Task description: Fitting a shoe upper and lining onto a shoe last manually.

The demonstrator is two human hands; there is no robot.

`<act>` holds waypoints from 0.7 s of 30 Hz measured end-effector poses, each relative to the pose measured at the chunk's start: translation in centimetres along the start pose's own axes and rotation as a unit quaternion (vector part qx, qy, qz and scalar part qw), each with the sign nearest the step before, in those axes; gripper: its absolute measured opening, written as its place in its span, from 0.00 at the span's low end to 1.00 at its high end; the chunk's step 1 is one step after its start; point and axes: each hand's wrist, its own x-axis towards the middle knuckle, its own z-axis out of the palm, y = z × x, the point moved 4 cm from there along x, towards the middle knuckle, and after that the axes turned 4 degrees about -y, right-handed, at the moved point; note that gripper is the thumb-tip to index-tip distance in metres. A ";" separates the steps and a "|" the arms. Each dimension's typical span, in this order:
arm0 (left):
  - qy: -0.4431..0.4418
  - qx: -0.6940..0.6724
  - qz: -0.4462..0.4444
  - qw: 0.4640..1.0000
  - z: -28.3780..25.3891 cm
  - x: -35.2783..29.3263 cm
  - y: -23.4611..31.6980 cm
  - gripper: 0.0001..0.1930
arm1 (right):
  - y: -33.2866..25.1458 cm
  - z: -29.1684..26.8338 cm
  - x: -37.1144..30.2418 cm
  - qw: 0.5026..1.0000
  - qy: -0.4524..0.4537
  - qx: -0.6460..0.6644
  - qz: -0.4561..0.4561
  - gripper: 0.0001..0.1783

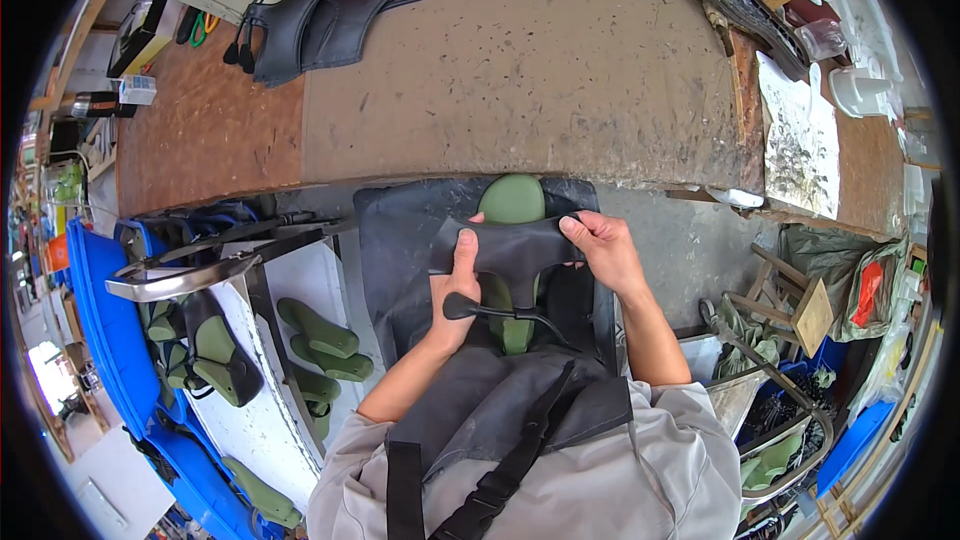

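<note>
Black leather-like piece (520, 246) is pinched across green last (512, 198) by left hand (453, 290), leftward of last, and right hand (612, 256), rightward, thumbs against fingers.

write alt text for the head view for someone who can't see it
A person's left hand and right hand hold a dark leathery piece across a green shoe form above their lap. Beyond is a worn brown bench with more dark pieces on its left; lower left, other green shoe forms lie near blue bins.
</note>
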 end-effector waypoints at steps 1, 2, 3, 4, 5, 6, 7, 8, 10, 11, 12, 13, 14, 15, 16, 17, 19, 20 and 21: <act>0.022 0.056 0.079 0.995 0.3 0.7 0.3 0.24 | 0.1 -0.3 0.3 0.996 0.050 -0.064 -0.042 0.18; 0.043 0.111 0.158 0.980 0.6 1.0 0.7 0.25 | 0.8 -0.3 0.7 0.996 0.052 -0.062 -0.040 0.18; 0.040 0.097 0.115 0.988 0.8 0.8 0.2 0.27 | 1.5 -0.5 0.9 0.992 0.080 -0.090 -0.046 0.18; 0.042 0.100 0.114 0.988 0.4 1.2 -0.3 0.27 | 1.7 -0.5 1.2 0.986 0.106 -0.116 -0.055 0.18; 0.038 0.126 0.115 0.985 -0.1 1.7 -1.3 0.27 | 1.7 -0.4 1.3 0.986 0.104 -0.115 -0.053 0.18; 0.035 0.152 0.117 0.981 -0.4 1.9 -2.0 0.28 | 1.7 -0.1 1.3 0.991 0.091 -0.091 -0.039 0.19; 0.024 0.132 0.086 0.987 -0.1 1.7 -1.7 0.29 | 2.0 0.1 1.4 0.994 0.079 -0.067 -0.024 0.19; 0.023 0.133 0.084 0.987 0.1 1.6 -1.6 0.29 | 2.2 0.3 1.5 0.994 0.080 -0.066 -0.021 0.19; 0.026 0.096 0.060 0.993 0.4 1.6 -1.7 0.29 | 3.0 0.7 1.6 0.997 0.078 -0.004 0.013 0.18; 0.023 0.097 0.059 0.993 0.6 1.7 -1.7 0.29 | 3.8 0.7 1.9 0.997 0.081 -0.003 0.014 0.18; 0.027 0.072 0.062 0.995 0.7 1.8 -1.7 0.28 | 5.1 1.0 2.3 0.996 0.066 0.054 0.022 0.17; 0.033 0.047 0.066 0.996 0.7 1.8 -1.7 0.28 | 5.3 1.4 2.4 0.992 0.049 0.111 0.030 0.16; 0.031 0.047 0.068 0.996 0.8 1.8 -1.8 0.28 | 5.1 1.5 2.4 0.992 0.051 0.110 0.027 0.16; 0.034 0.012 0.072 0.997 0.9 1.8 -1.8 0.26 | 4.6 1.8 2.3 0.987 0.050 0.153 0.010 0.16; 0.036 -0.024 0.078 0.996 1.0 1.9 -1.9 0.25 | 4.1 2.1 2.3 0.980 0.048 0.195 -0.009 0.15; 0.033 -0.023 0.084 0.996 1.0 1.9 -2.2 0.25 | 4.0 2.3 2.3 0.980 0.049 0.194 -0.016 0.15; 0.056 -0.123 0.003 0.991 0.8 1.7 -3.3 0.21 | 3.3 3.0 2.1 0.970 0.056 0.231 -0.044 0.13; 0.053 -0.122 0.012 0.991 0.6 1.4 -3.1 0.21 | 2.4 3.2 1.4 0.970 0.055 0.231 -0.054 0.13; 0.033 -0.140 -0.014 0.990 0.4 0.9 -3.1 0.20 | 1.3 3.1 0.4 0.987 0.081 0.130 -0.051 0.13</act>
